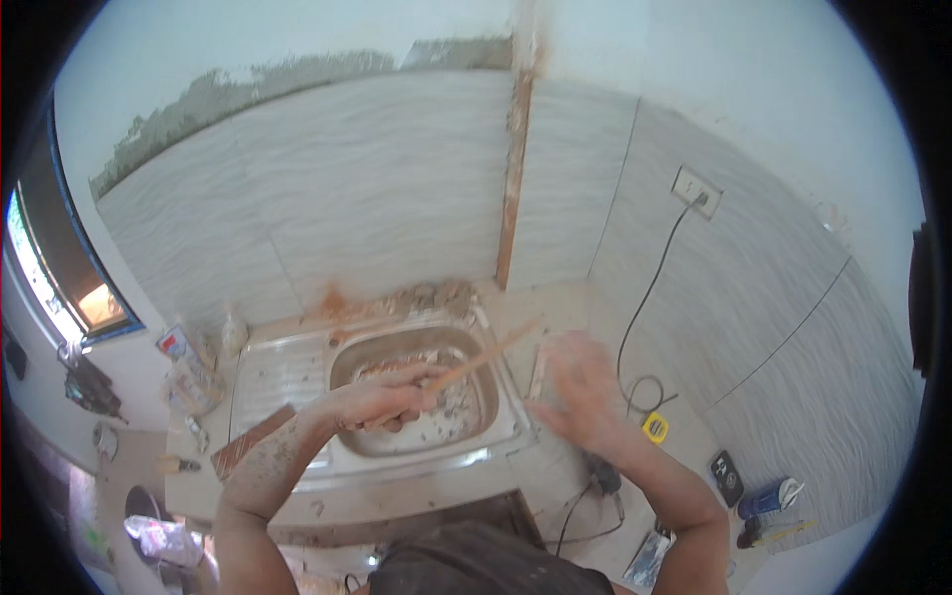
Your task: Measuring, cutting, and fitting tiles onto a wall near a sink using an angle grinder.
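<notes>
Bare, dust-speckled forearms (268, 466) and a dark grey shirt (476, 560).

red-and-blue packet (175, 342), perhaps, left of sink (297, 372)

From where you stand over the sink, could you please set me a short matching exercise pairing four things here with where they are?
Things:
1. wooden stick
2. yellow tape measure
3. wall socket
4. rubble

Places:
a. high on the tiled wall to the right, with a black cable plugged in
b. in the left hand, slanting across the sink
c. on the counter beside the right hand
d. lying in the sink basin

Pairs: 1-b, 2-c, 3-a, 4-d
</notes>
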Demonstrator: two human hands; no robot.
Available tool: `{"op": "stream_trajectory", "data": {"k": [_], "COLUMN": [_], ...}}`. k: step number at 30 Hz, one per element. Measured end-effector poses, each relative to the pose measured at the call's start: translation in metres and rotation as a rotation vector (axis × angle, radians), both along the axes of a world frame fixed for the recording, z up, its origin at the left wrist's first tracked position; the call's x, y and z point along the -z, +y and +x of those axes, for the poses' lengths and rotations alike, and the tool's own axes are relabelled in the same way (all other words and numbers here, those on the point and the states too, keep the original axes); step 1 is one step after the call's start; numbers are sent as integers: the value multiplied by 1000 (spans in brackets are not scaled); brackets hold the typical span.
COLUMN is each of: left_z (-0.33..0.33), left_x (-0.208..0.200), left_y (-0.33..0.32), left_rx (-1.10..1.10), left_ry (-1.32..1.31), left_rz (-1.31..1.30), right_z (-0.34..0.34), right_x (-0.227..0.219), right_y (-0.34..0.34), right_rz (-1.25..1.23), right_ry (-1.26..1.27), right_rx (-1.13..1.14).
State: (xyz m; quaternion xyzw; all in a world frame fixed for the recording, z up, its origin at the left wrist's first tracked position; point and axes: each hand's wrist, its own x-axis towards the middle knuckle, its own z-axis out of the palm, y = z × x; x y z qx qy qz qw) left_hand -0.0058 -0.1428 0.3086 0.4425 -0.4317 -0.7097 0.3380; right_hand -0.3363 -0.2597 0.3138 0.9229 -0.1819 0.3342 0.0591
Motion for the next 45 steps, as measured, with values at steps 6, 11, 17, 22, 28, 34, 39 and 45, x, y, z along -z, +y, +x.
{"op": "stream_trajectory", "data": {"k": [6,11,17,22,28,34,39,45], "left_z": [-16,57,26,-17,-2,2,-11,-20], "left_x": [-121,-190,-65,-10,-30,-35,5,100], "left_y": [-38,-111,-238,-359,-433,-457,-465,-452], "left_rx": [374,-3,-422,-655,-581,-659,-667,-689], "left_ry": [-741,-263,-856,-760,-601,-762,-698,-662], "left_rz": [-239,-244,-931,-1192,-1151,-1121,-1047,-998], "right_z": [67,103,170,205,206,206,203,195], "right_x": [-32,-62,-73,-86,-97,-94,-57,23], "right_y": [-32,-100,-243,-294,-343,-372,-384,-374], "right_rz": [55,153,345,525,263,301,261,259], "right_ry": [220,-209,-640,-891,-795,-648,-666,-522], "right_rx": [-293,-232,114,186,219,337,284,317]}}
